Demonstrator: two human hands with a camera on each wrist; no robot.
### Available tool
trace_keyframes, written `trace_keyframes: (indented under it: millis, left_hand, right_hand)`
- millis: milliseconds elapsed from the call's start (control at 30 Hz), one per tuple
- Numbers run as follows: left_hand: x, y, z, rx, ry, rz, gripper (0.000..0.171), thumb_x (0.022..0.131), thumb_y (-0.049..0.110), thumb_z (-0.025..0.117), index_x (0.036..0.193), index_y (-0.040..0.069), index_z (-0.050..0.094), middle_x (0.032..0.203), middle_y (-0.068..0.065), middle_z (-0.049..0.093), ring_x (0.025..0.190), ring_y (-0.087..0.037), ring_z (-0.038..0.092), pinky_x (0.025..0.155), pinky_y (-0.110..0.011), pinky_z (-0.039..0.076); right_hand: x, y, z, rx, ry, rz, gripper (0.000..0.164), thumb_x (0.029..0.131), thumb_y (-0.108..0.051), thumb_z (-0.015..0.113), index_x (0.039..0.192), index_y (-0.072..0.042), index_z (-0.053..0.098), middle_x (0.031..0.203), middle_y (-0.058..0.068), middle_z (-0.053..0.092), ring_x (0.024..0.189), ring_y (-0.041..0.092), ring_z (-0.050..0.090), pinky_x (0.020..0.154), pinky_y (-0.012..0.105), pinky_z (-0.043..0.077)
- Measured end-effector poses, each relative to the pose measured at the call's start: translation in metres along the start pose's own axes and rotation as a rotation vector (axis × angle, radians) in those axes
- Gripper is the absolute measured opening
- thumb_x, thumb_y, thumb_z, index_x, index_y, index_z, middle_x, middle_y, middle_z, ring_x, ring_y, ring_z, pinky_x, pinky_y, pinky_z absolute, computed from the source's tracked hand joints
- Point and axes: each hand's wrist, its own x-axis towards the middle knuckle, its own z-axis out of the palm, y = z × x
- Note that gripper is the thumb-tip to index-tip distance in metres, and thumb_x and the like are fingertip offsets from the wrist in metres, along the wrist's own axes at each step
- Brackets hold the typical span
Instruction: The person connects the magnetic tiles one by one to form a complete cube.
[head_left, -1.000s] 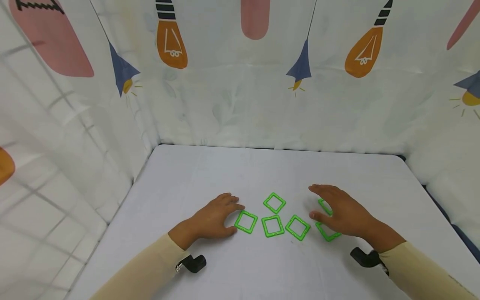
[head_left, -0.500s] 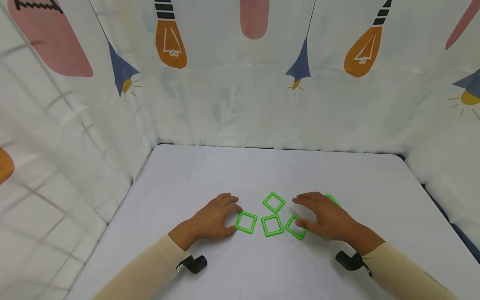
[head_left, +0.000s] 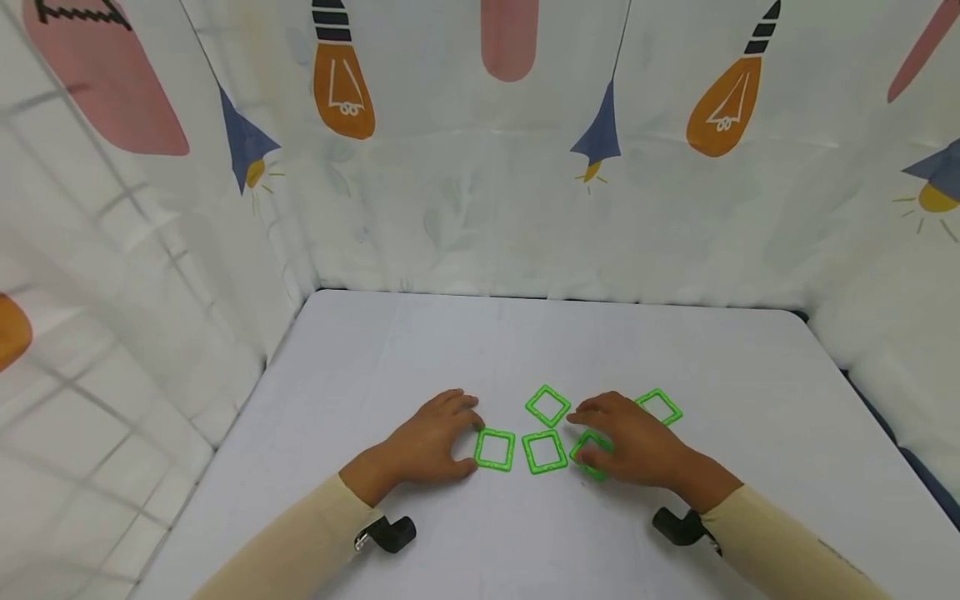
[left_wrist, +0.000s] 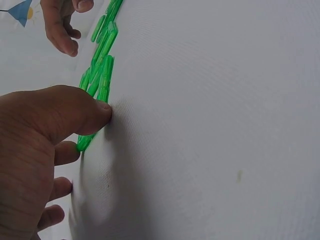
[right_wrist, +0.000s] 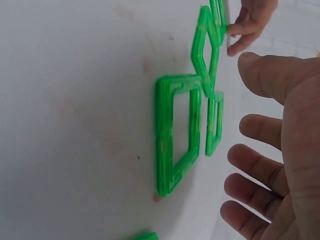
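Note:
My left hand (head_left: 427, 437) is at the left end of a group of green square frame tiles. Its thumb and index finger pinch the left edge of the leftmost tile (head_left: 512, 452); the left wrist view has the thumb tip on the tile's edge (left_wrist: 106, 75). Over another tile (right_wrist: 165, 135) hovers my right hand (head_left: 633, 437), its fingers spread and apart from it in the right wrist view. Between the hands lie a middle tile (head_left: 550, 469) and a farther tile (head_left: 537, 415). Part of the tile under my right hand is hidden in the head view.
Beyond the right hand lies one more green tile (head_left: 671, 401). A green corner (right_wrist: 145, 236) shows at the bottom of the right wrist view. The white table (head_left: 420, 342) is bordered by a printed curtain (head_left: 480, 208) behind and at the sides.
My right hand has moved left, from over the right-hand tiles to over the tile right of the middle one. The leftmost tile has turned slightly and shifted a little under my left fingers.

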Motion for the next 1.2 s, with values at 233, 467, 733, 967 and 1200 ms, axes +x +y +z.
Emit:
trace_keyframes:
  millis: [233,467,733,967,1200]
  left_hand:
    - [-0.002,0.001,0.001,-0.007,0.014,0.008,0.041,0.084,0.035,0.081,0.119,0.018,0.067,0.148,-0.011,0.051,0.145,-0.037,0.036,0.117,-0.05,0.032]
    - [-0.003,0.001,0.002,-0.007,0.015,0.0,0.042,0.083,0.037,0.081,0.118,0.018,0.068,0.149,-0.01,0.05,0.145,-0.035,0.035,0.117,-0.05,0.032]
    - [-0.003,-0.001,0.005,-0.001,0.016,0.002,0.044,0.083,0.038,0.081,0.12,0.019,0.068,0.149,-0.009,0.05,0.145,-0.034,0.035,0.118,-0.049,0.031]
    - [-0.004,0.0,0.005,0.0,0.012,-0.002,0.044,0.083,0.039,0.081,0.12,0.019,0.068,0.149,-0.008,0.05,0.145,-0.033,0.035,0.118,-0.049,0.03]
    - [-0.004,0.002,0.005,-0.002,0.009,-0.002,0.044,0.083,0.039,0.081,0.12,0.019,0.068,0.149,-0.009,0.05,0.145,-0.034,0.034,0.118,-0.049,0.03]
  right_hand:
    - [0.005,-0.008,0.008,-0.018,0.002,-0.037,0.047,0.089,-0.041,0.081,0.131,-0.022,0.07,0.123,-0.008,0.061,0.121,0.017,0.053,0.101,0.042,0.048]
    - [0.011,-0.014,0.015,-0.072,-0.01,-0.041,0.047,0.088,-0.043,0.081,0.129,-0.021,0.071,0.12,-0.006,0.061,0.116,0.016,0.054,0.1,0.04,0.049]
    - [0.014,-0.018,0.018,-0.085,-0.02,-0.035,0.049,0.088,-0.044,0.08,0.13,-0.021,0.07,0.119,-0.007,0.06,0.114,0.014,0.052,0.098,0.038,0.049]
    - [0.016,-0.018,0.019,-0.099,-0.02,-0.046,0.047,0.087,-0.043,0.081,0.127,-0.021,0.071,0.119,-0.008,0.06,0.113,0.013,0.052,0.097,0.036,0.049]
    - [0.018,-0.02,0.02,-0.071,-0.022,-0.039,0.041,0.084,-0.04,0.085,0.116,-0.02,0.07,0.115,-0.01,0.06,0.112,0.013,0.05,0.098,0.038,0.047]
